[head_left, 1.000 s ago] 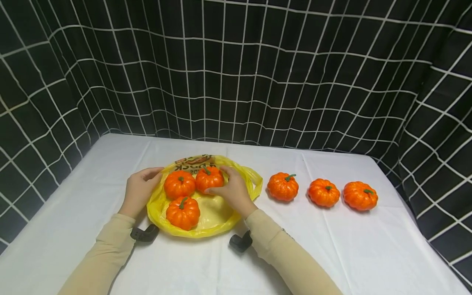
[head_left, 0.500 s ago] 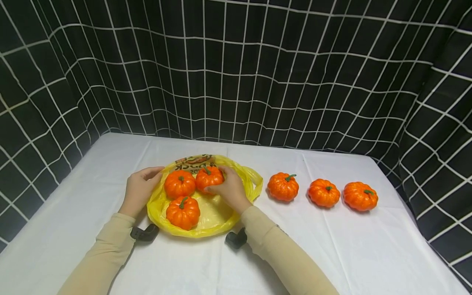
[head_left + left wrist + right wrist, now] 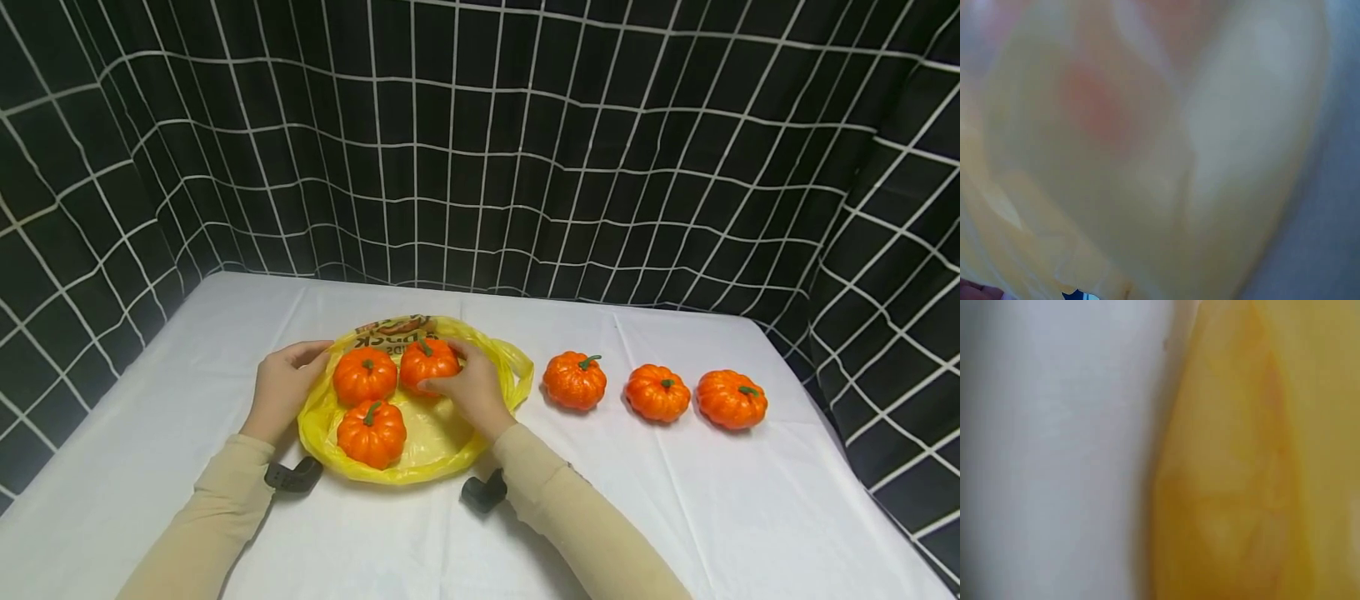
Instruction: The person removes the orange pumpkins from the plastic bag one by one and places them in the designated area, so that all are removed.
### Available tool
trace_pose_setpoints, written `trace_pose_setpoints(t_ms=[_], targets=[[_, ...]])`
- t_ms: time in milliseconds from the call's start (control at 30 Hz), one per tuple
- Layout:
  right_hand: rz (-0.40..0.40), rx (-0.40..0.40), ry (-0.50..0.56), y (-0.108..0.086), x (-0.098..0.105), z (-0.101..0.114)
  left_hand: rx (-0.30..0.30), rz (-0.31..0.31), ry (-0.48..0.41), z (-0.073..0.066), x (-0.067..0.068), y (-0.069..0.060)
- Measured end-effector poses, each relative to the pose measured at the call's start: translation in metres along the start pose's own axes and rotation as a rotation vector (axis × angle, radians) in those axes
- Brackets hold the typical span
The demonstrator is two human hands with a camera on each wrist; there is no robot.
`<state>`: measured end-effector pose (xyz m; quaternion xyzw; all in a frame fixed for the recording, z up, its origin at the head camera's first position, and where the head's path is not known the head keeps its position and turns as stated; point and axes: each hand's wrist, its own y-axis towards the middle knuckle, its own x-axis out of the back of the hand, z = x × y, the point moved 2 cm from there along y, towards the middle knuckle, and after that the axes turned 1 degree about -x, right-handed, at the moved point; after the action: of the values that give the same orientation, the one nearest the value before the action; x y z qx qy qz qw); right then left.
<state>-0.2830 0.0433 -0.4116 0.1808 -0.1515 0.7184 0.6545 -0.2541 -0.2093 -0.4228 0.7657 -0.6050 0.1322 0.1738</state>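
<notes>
A yellow plastic bag (image 3: 441, 437) lies wide open on the table. My left hand (image 3: 283, 385) holds its left rim, the thumb and fingers at the edge. Inside the bag, my right hand (image 3: 477, 386) grips a small orange pumpkin (image 3: 426, 369) with a green stem, thumb in front and fingers behind. Two more pumpkins sit in the bag: one at the back left (image 3: 364, 379) and one nearer the front (image 3: 372, 435). In the left wrist view the blurred bag (image 3: 1116, 212) fills most of the picture. The right wrist view has bag plastic (image 3: 1229, 487) beside white cloth; neither wrist view clearly shows a grip.
Right of the bag stand three pumpkins in a row: the nearest (image 3: 574, 382), the middle one (image 3: 657, 393) and the far right one (image 3: 732, 400). A white cloth (image 3: 405, 542) covers the table. Black curtain (image 3: 480, 150) with white grid lines surrounds its back and sides.
The gripped pumpkin has shifted very slightly to the right within the bag. My right wrist has moved a little to the left. The left hand and the other pumpkins stay in place.
</notes>
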Motion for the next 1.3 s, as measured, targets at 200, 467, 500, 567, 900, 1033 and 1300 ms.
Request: trace_pose_setpoints(t_ms=[200, 467, 500, 567, 900, 1033, 1300], targets=[[0.012, -0.016, -0.009, -0.016, 0.022, 0.002, 0.013, 0.013, -0.011, 0.001, -0.002, 0.000], [-0.004, -0.004, -0.007, -0.039, 0.061, 0.004, 0.017, 0.015, 0.001, 0.000, -0.001, -0.002], [-0.003, 0.000, -0.004, -0.042, 0.065, 0.004, 0.017, 0.012, 0.002, 0.000, 0.000, -0.002], [0.004, 0.007, 0.011, -0.047, 0.072, 0.004, 0.016, 0.010, 0.003, 0.000, 0.001, -0.002], [0.013, 0.007, 0.018, -0.077, 0.106, -0.005, 0.009, 0.009, 0.016, 0.001, 0.005, -0.004], [-0.002, -0.008, 0.011, -0.089, 0.119, -0.010, 0.001, 0.007, 0.012, 0.001, 0.005, -0.003], [-0.029, -0.048, -0.024, -0.109, 0.141, -0.028, -0.010, 0.003, 0.007, 0.001, 0.001, 0.000]])
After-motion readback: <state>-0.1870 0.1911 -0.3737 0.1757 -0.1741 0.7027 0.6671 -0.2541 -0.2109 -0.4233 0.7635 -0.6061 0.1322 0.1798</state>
